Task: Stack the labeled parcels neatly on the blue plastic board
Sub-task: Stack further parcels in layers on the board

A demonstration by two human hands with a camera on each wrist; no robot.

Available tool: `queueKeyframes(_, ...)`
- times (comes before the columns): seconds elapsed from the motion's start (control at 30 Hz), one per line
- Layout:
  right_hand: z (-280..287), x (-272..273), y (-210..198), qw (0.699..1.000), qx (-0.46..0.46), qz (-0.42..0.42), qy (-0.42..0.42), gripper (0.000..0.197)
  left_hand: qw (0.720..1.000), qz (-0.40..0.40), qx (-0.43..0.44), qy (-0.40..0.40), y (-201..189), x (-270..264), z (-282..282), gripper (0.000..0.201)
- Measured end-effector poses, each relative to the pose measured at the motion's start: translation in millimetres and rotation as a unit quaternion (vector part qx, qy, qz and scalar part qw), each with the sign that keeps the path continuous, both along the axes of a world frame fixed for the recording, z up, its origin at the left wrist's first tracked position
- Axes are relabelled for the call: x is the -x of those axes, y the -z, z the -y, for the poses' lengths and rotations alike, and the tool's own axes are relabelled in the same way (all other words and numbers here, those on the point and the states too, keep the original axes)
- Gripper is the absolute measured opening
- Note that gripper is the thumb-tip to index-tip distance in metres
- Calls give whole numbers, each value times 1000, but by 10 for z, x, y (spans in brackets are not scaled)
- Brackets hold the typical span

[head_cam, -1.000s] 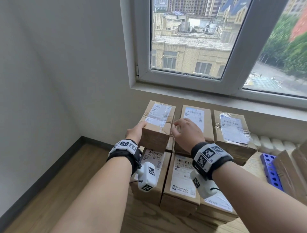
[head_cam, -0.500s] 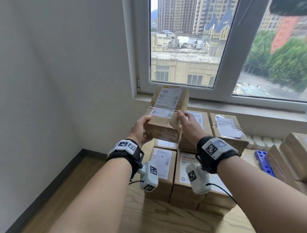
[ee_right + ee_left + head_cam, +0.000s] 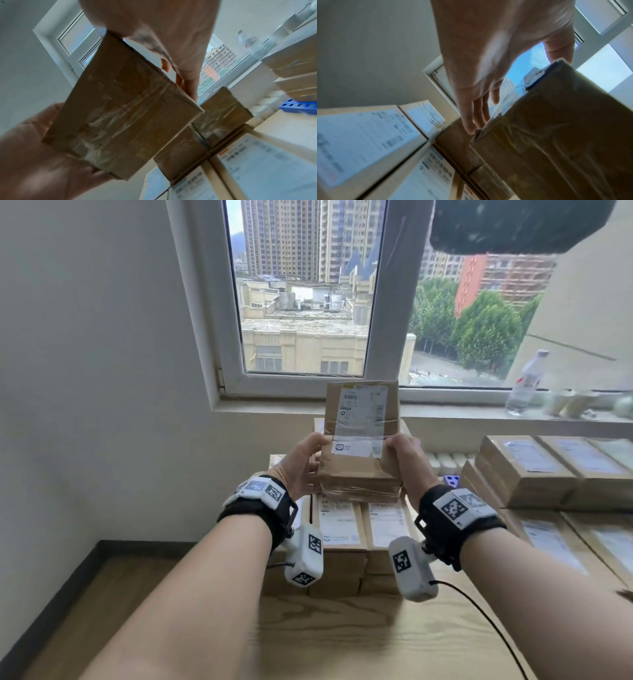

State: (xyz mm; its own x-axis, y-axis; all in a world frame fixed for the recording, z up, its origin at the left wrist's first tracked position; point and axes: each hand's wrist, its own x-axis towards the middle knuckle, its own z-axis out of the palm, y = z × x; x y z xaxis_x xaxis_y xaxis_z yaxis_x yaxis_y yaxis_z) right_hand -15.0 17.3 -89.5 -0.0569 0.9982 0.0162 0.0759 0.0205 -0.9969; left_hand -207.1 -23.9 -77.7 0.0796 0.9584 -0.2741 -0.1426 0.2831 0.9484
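Observation:
I hold one brown cardboard parcel with a white label in the air above the stack, its far end tipped up toward the window. My left hand grips its left side and my right hand its right side, thumbs on top and fingers underneath. The left wrist view shows the left hand along the taped parcel. From the right wrist, the parcel's underside sits between the right hand and the left palm. Only a corner of the blue plastic board shows.
Labeled parcels are stacked in rows right under my hands on a wooden surface. More parcels are piled at the right. A plastic bottle stands on the windowsill. A white wall closes the left side.
The parcel came up off the back left of the stack in both hands and now hangs higher and more tilted. The view has also swung upward.

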Motion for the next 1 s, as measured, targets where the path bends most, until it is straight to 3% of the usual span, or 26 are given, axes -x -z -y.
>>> queueKeyframes(0.03,30,-102,26,1000,-4,-7,13,23,1000,-1,-2,8,-11,-109,-21,59)
queueKeyframes(0.13,111,-417,63,999,-7,-7,30,11,999,-17,-6,35,1,-441,-119,77)
queueKeyframes(0.2,167,-637,60,999,-7,-20,33,14,998,-20,-2,57,10,-680,-165,67)
queueKeyframes(0.3,261,-981,35,998,-13,-30,55,17,996,-46,2,81,35,-1040,-260,36)
queueKeyframes(0.4,304,-1371,65,997,-8,-18,73,13,993,-74,0,96,65,-1431,-346,39)
queueKeyframes(0.5,281,-1839,137,996,32,-17,82,28,992,-75,7,103,134,-1889,-423,32)
queueKeyframes(0.57,220,-2187,198,995,54,-20,82,19,991,-77,12,113,188,-2224,-463,28)
queueKeyframes(0.63,129,-2521,257,995,63,-11,75,31,991,-79,14,111,217,-2540,-493,25)
queueKeyframes(0.73,-67,-2977,396,994,84,-5,65,72,991,-86,21,101,286,-2959,-601,22)
queueKeyframes(0.9,-398,-3680,637,992,114,21,46,76,992,-83,48,85,465,-3612,-782,20)
queueKeyframes(1.0,-504,-4023,742,990,111,82,39,79,991,-90,70,74,597,-3941,-861,25)
